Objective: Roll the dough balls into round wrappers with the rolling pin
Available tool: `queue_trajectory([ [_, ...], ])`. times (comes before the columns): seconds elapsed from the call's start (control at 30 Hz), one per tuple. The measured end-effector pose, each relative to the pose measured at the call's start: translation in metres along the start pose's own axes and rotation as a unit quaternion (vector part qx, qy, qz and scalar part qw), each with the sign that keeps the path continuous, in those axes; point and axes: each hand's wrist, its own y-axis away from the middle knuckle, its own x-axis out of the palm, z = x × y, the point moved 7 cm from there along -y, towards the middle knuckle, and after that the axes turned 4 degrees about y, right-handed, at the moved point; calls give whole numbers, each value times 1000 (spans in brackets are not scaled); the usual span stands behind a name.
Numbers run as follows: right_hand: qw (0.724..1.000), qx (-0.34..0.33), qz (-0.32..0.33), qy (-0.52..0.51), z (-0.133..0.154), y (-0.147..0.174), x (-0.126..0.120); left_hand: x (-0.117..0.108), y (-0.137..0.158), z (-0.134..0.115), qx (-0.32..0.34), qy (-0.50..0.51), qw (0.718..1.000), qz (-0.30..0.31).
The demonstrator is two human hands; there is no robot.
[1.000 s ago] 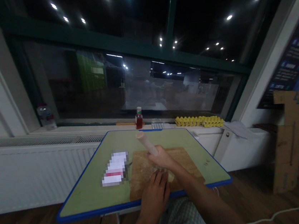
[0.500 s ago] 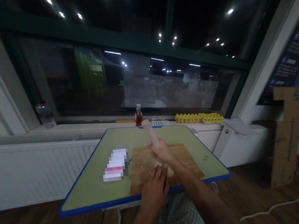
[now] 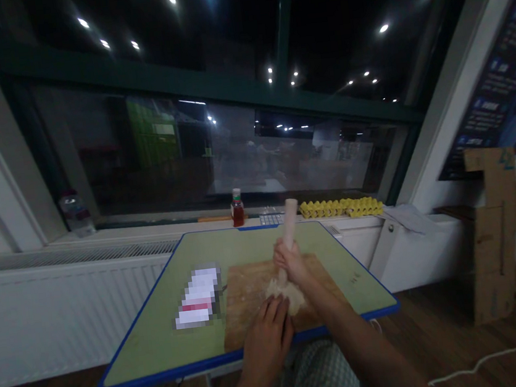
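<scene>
My right hand (image 3: 289, 261) is wrapped round a pale wooden rolling pin (image 3: 291, 221), held nearly upright with its lower end down at a pale, flattened dough-like patch (image 3: 297, 299). That patch lies on a wooden board (image 3: 241, 295) dusted with white. My left hand (image 3: 267, 324) rests at the near side of the patch, fingers stretched out over its edge. Whether anything lies beneath those fingertips is hidden.
The board sits on a green table with a blue rim (image 3: 166, 373). A blurred-out phone-like rectangle (image 3: 198, 298) lies to its left. On the sill stand a red-filled bottle (image 3: 237, 209), yellow egg trays (image 3: 341, 207) and a clear bottle (image 3: 76, 215). Cardboard (image 3: 494, 241) stands right.
My right hand has swung the rolling pin from leaning left to nearly upright, shifting slightly right and uncovering more of the pale patch. My left hand stays about where it was.
</scene>
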Motion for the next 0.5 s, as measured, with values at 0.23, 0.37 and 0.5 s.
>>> queue_trajectory([
  [0.23,997,24,72,-29,-6,16,1,2,3,0,1,0,1000,-5],
  [0.37,993,7,108,47,-10,21,15,2,5,1,5,11,1000,3],
  [0.5,983,10,109,148,-9,21,18,4,7,4,-2,26,1000,5],
])
